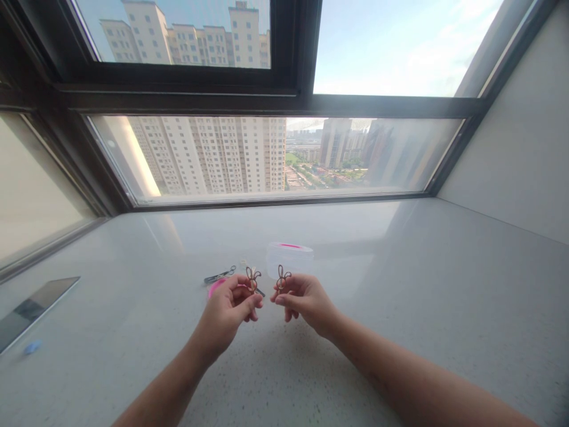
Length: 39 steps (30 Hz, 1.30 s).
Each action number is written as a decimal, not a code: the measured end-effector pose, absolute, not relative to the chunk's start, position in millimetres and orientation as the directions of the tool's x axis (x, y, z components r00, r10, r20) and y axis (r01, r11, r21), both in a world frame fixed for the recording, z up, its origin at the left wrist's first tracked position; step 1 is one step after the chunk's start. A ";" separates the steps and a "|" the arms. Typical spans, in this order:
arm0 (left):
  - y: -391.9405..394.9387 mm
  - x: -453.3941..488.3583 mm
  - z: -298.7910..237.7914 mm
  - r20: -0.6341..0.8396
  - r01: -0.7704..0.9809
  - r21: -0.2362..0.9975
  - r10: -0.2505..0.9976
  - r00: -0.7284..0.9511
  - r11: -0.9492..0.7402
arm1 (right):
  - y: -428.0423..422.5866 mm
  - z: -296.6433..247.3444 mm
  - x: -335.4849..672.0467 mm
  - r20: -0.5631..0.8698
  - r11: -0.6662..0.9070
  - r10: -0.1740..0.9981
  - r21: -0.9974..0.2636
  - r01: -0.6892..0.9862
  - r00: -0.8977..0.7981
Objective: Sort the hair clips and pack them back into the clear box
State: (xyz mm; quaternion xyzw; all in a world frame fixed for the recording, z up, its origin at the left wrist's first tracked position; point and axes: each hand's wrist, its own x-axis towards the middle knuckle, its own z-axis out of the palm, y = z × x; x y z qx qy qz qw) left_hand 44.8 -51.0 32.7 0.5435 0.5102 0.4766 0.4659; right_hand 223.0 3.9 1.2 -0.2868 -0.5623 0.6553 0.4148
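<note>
My left hand [229, 311] is closed in a pinch on a small brown rabbit-shaped ornament [253, 276] with two looped ears. A matching brown rabbit ornament [282, 277] sticks up from my right hand [304, 299], pinched between its fingers. Both hands hover side by side just above the pale stone window ledge [400, 308], with the two ornaments upright and a few centimetres apart.
Behind my hands stand a clear plastic tub [288, 258] with pink inside, a pink round object [216, 287] and small scissors [220, 276]. A phone [33, 308] and a small blue piece [32, 347] lie at the far left. The window frame [284, 107] borders the ledge.
</note>
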 end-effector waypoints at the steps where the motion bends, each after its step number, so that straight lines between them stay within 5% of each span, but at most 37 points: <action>1: -50.8 44.8 32.3 0.046 0.106 0.993 0.999 0.025 -0.048 | 4.0 0.9 222.9 0.092 -0.022 0.867 -0.975 -0.222 -0.489; 39: -49.2 47.1 32.6 0.032 0.126 0.991 0.999 0.035 -0.036 | 3.6 0.0 219.7 0.098 -0.048 0.859 -0.962 -0.270 -0.502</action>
